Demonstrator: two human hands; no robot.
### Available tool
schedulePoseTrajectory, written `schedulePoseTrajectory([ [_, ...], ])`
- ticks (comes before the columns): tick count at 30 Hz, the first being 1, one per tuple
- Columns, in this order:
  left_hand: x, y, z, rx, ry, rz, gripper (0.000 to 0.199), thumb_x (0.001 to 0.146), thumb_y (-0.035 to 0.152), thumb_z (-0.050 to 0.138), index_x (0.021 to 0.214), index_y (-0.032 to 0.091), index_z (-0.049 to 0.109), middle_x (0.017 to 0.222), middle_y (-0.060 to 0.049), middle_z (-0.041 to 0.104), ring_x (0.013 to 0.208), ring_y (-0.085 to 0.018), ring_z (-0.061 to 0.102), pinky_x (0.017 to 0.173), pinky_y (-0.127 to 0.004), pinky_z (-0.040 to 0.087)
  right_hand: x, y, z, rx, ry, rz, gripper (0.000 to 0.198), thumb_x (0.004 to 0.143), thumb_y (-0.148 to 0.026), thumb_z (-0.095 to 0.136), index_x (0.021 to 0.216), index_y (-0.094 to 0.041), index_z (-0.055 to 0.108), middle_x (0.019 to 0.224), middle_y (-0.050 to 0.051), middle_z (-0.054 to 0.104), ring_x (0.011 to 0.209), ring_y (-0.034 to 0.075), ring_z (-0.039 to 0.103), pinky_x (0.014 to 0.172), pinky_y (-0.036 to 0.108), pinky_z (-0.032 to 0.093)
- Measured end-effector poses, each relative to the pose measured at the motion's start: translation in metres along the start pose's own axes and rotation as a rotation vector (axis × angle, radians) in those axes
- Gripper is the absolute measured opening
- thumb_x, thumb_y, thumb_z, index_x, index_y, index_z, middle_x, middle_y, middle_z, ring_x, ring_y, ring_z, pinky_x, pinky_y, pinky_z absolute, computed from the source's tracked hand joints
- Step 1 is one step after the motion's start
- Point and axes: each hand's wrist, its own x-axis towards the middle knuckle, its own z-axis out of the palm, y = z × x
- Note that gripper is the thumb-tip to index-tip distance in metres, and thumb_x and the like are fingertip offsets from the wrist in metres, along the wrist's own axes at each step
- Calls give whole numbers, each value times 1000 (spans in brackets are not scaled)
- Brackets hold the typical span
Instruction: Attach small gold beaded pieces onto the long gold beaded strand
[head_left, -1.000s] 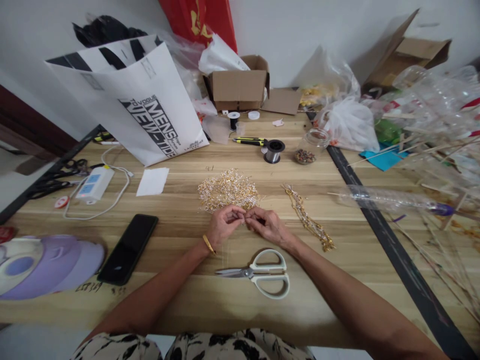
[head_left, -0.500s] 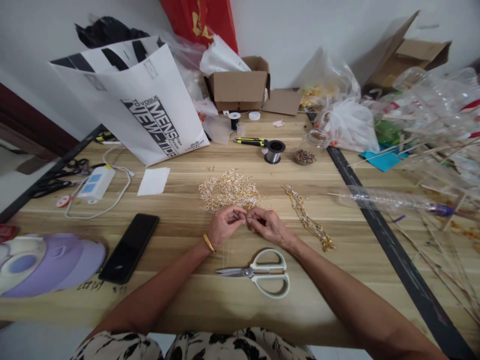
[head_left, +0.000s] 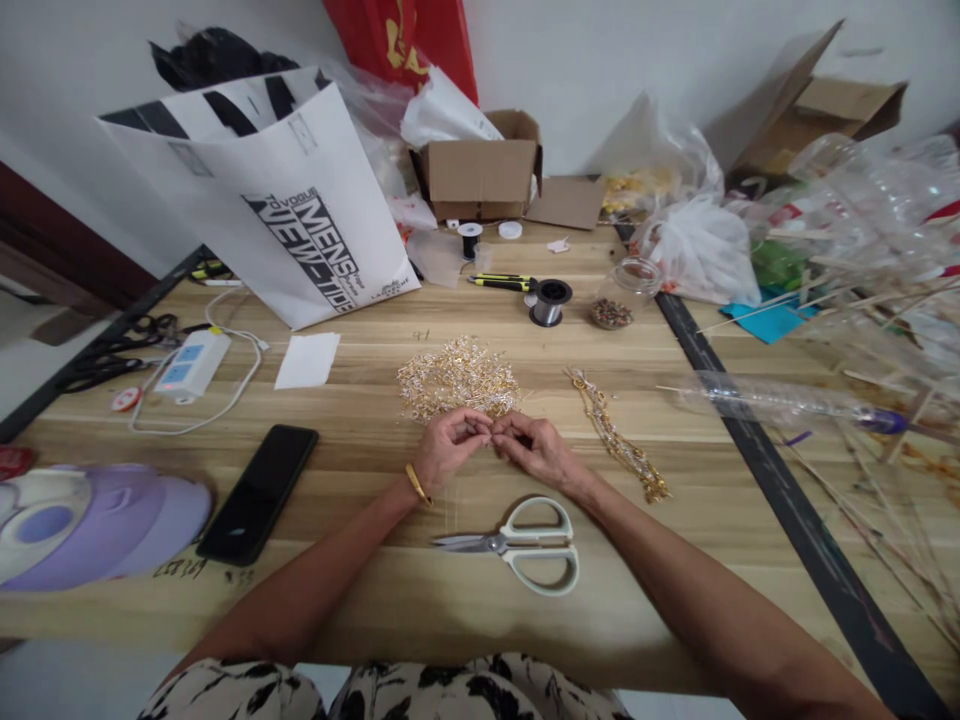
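Observation:
My left hand (head_left: 452,446), with a gold bangle (head_left: 418,484) on its wrist, meets my right hand (head_left: 536,447) at the fingertips in the middle of the table. Both hands are closed in a pinch on something too small to make out. Thin pale threads hang below the left hand. Just beyond the fingers lies a heap of small gold and clear beaded pieces (head_left: 450,372). To the right rests a bundle of gold beaded strands (head_left: 611,430). Scissors with white handles (head_left: 536,545) lie nearer to me, blades pointing left.
On the left are a black phone (head_left: 259,495), a purple-and-white object (head_left: 112,530), a power strip (head_left: 193,366) and a white paper (head_left: 307,361). Farther back stand a wire spool (head_left: 550,302), a cutter (head_left: 502,283), a glass jar (head_left: 626,290), a large paper bag (head_left: 262,210) and a cardboard box (head_left: 480,175).
Both hands stay pinched together at nearly the same spot. Only slight finger movement shows; the things on the table lie as before.

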Motion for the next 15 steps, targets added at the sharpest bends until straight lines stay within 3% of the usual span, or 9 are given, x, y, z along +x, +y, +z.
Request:
schedulePoseTrajectory([
  [15, 0, 1, 0, -49, -20, -25, 20, 67, 16, 70, 85, 12, 62, 77, -4, 66, 73, -13, 63, 71, -25, 51, 0, 0, -1, 85, -14, -5, 23, 90, -37, 48, 85, -16, 55, 63, -1, 54, 54, 10, 46, 54, 21, 37],
])
